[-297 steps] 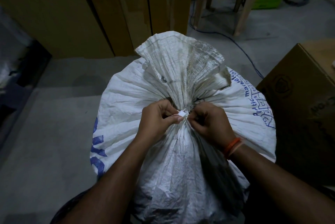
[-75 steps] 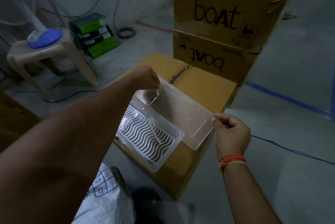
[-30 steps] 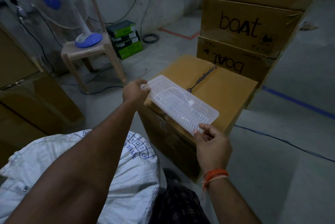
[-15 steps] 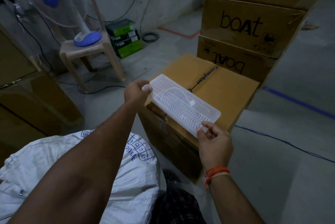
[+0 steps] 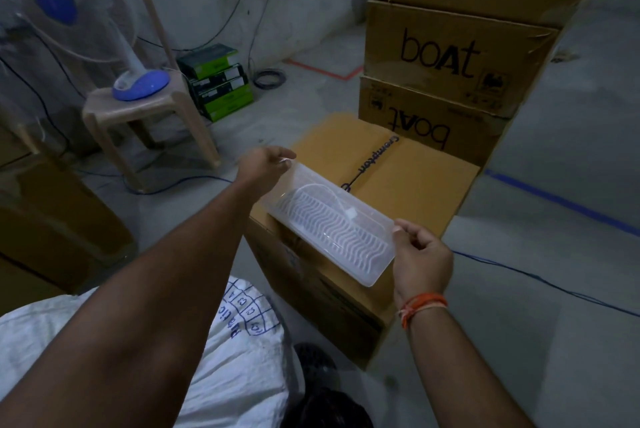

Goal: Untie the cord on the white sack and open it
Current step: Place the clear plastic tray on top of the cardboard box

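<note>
Big stack of boat cartons (image 5: 453,46) far right, and the white sack (image 5: 221,368) has dropped to the near-left corner since a few seconds back, when both hands were picking at its cord. Now they're on a clear plastic case (image 5: 332,225) sitting closed on the brown box (image 5: 415,185); 2.5 s ago its lid was up. Left hand (image 5: 265,162) pinches the far corner, right hand (image 5: 420,259) pinches the near end. What looks like the cord (image 5: 330,193) is inside, so untying seems done.
</note>
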Tool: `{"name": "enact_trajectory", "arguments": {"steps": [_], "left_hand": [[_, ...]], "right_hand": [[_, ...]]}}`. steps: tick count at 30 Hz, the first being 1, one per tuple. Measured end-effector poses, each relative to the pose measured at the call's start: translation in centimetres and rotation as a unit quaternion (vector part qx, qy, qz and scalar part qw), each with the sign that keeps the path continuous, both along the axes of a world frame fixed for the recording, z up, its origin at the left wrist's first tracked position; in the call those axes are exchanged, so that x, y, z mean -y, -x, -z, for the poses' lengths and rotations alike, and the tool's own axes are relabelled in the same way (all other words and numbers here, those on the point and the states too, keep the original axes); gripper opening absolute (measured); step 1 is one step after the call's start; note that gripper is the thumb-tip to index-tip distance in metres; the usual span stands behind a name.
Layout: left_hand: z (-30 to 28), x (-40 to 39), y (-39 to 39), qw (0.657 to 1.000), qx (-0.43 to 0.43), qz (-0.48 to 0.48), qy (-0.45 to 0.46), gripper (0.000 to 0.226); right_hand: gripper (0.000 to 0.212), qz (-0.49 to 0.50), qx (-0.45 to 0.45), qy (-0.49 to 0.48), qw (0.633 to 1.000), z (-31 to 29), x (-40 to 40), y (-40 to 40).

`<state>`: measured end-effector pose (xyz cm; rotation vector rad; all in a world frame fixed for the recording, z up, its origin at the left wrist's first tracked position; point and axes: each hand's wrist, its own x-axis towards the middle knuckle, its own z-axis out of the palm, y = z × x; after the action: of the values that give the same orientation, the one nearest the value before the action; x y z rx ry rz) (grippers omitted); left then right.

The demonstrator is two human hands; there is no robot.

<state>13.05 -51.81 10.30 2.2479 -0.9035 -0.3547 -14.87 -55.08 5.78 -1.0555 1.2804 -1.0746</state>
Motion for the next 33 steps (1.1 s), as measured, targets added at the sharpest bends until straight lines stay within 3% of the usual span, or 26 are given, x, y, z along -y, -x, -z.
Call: {"name": "enact_trajectory", "arguments": {"steps": [10, 19, 21, 24, 27, 29, 33], "left_hand": [[1.8, 1.2, -2.1, 0.990, -0.115, -0.052, 0.055, 0.024], [1.4, 1.2, -1.6, 0.995, -0.086, -0.021, 0.035, 0.023], [0.5, 0.3, -0.6, 0.999, -0.040, -0.007, 0.013, 0.024], [-1.2, -2.7, 1.3, 0.998, 0.044, -0.031, 0.033, 0.030], [-1.9, -8.2, 3.5, 0.994, 0.053, -0.051, 0.078, 0.024], [-1.7, -12.6, 5.0, 0.995, 0.035, -0.061, 0.070, 0.021], [-1.7, -21.8, 8.8, 0.993, 0.003, -0.109, 0.052, 0.015]], "right_hand": [[0.017, 0.007, -0.003, -0.009, 1.000, 0.9, 0.9, -0.6], [0.015, -0.014, 0.002, -0.009, 1.000, 0.8, 0.3, -0.2], [0.011, -0.017, -0.015, -0.001, 1.000, 0.5, 0.0, 0.0], [0.023, -0.018, -0.095, 0.079, 0.992, -0.5, -1.0, 0.7], [0.024, -0.033, -0.119, 0.184, 0.975, -2.0, -3.5, 0.9], [0.018, -0.067, -0.108, 0.239, 0.963, -2.7, -5.8, 0.4], [0.014, -0.195, -0.049, 0.230, 0.952, -3.4, -10.9, -1.5]]}}
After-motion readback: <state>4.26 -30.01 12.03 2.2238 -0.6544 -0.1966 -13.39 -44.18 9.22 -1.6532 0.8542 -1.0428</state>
